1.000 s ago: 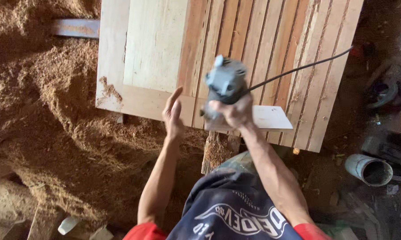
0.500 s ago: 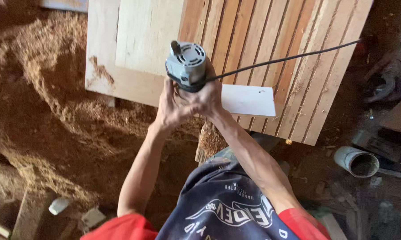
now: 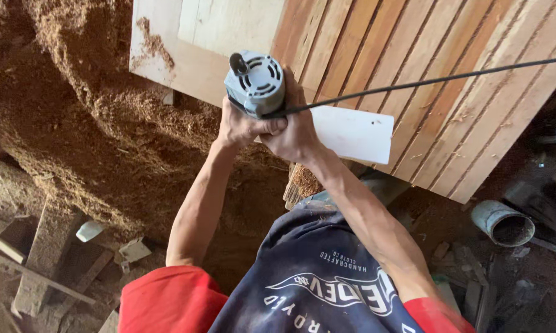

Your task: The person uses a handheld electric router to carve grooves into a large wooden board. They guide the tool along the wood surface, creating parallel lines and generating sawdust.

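Note:
A grey-blue electric router [image 3: 255,83] stands upright at the near edge of a wooden panel [image 3: 376,55] made of many narrow slats. Both hands wrap its body: my left hand [image 3: 241,126] from the left, my right hand [image 3: 296,132] from the right and below. Its black cord [image 3: 426,80] runs off to the right across the slats. A white rectangular base plate [image 3: 354,134] sticks out to the right under the hands.
A pale plywood sheet [image 3: 198,43] lies on the panel's left part, with sawdust on its corner. A big sawdust heap [image 3: 87,105] fills the left. Wood scraps [image 3: 50,259] lie at lower left. A grey pipe piece [image 3: 502,222] sits on the floor at right.
A second ago my left hand was open beside the router. It has closed on the tool, and both hands have moved the router leftward along the panel's edge.

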